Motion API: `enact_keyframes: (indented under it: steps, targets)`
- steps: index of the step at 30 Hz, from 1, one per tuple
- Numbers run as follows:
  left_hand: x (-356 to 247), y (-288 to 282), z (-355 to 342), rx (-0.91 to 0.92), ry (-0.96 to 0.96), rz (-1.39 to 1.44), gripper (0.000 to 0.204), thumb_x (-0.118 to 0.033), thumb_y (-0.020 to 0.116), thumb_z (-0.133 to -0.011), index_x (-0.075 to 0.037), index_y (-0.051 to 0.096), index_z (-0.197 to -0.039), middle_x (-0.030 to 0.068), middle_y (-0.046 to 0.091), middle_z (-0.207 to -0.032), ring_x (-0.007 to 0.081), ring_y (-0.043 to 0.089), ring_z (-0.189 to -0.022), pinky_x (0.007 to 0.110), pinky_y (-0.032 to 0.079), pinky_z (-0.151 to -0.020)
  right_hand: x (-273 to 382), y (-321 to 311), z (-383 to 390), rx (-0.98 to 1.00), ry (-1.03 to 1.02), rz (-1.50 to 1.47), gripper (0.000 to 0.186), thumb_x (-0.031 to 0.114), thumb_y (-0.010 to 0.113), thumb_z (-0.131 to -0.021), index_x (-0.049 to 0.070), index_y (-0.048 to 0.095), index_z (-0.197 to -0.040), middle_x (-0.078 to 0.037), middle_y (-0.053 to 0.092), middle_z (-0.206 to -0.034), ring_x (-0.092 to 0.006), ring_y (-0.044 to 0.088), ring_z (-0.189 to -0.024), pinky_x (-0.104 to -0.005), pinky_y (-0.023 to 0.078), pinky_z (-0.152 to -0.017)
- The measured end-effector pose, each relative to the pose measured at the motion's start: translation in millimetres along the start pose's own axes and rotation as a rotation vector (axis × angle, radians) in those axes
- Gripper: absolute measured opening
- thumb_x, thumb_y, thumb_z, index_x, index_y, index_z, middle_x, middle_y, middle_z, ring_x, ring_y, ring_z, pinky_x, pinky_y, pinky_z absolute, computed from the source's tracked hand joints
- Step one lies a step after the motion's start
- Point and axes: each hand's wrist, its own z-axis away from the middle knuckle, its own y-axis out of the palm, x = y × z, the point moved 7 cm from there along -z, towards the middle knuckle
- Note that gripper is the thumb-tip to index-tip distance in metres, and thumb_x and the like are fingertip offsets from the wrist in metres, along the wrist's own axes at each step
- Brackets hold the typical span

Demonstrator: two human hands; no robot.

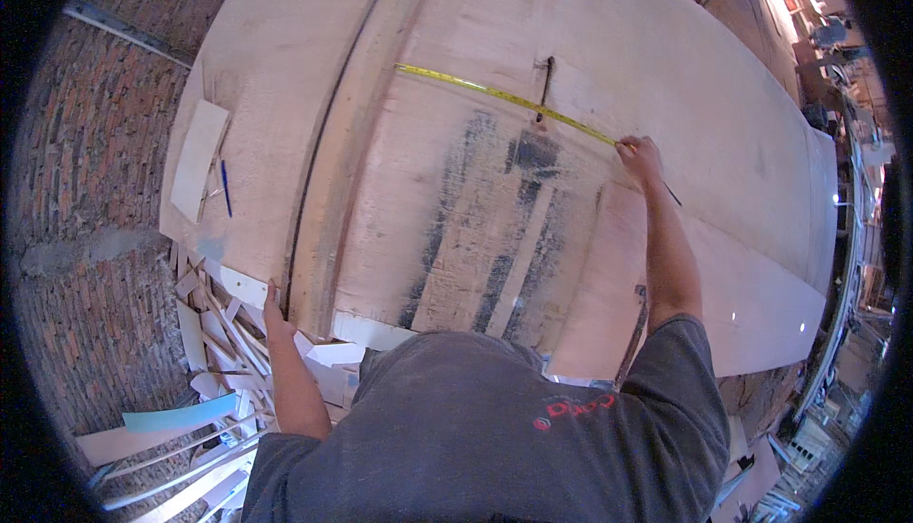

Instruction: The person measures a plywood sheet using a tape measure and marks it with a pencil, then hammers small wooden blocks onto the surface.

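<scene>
A large pale wooden board lies in front of me, with a long ridge and dark groove down its left part and dark stained patches in the middle. A yellow tape measure stretches across it. My right hand is closed on the tape's right end; a thin dark stick, perhaps a pencil, slants out below it. My left hand grips the board's near edge beside the ridge, its fingers partly hidden. A blue pen and a white offcut strip lie at the board's left.
A brick surface runs along the left. Heaped wooden and white offcuts lie below the board's left corner, with a turquoise strip among them. Metal bars, lights and assorted clutter line the right side.
</scene>
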Motion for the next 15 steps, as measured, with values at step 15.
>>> enact_keyframes:
  steps: [15]
  targets:
    - [-15.2,-11.1,-5.2,-0.068,-0.024,-0.171,0.077,-0.063,0.062,-0.088,-0.013,0.048,-0.145,0.0151,0.053,-0.143,0.0347,0.052,-0.129,0.056,0.043,-0.106,9.3,4.4,-12.2,0.008,-0.036,-0.043,0.025,0.033,0.067,-0.087,0.016,0.076,-0.103,-0.016,0.064,-0.099,-0.0337,0.064,-0.095,-0.0434,0.051,-0.083]
